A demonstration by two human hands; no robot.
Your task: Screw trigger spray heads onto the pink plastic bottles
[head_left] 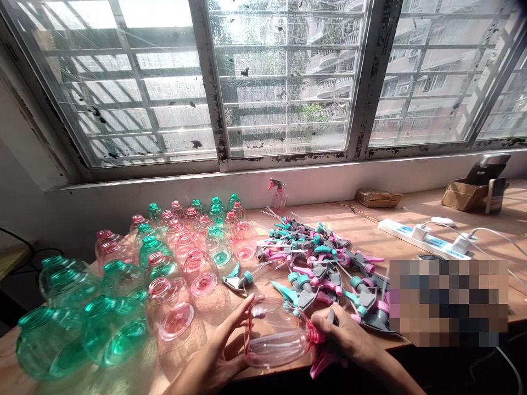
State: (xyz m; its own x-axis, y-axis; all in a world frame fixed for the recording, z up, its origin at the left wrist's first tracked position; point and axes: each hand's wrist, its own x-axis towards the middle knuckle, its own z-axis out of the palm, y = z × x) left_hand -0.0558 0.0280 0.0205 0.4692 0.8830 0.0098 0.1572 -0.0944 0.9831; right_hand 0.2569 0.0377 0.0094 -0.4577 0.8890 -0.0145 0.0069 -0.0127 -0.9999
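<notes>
A clear pink plastic bottle (276, 336) lies on its side at the near edge of the wooden table (382, 241). My left hand (224, 350) cups the bottle's base, fingers curved round it. My right hand (343, 337) is closed on a pink and grey spray trigger head (321, 351) at the bottle's threaded neck. Just behind lies a heap of pink and teal trigger heads (321, 269). A single teal trigger head (237, 278) rests apart, left of the heap.
Several open pink and green bottles (173, 258) stand packed on the left half. One finished pink spray bottle (279, 196) stands by the wall. A white power strip (428, 237), a cardboard box (465, 195) and a flat packet (377, 198) sit at right.
</notes>
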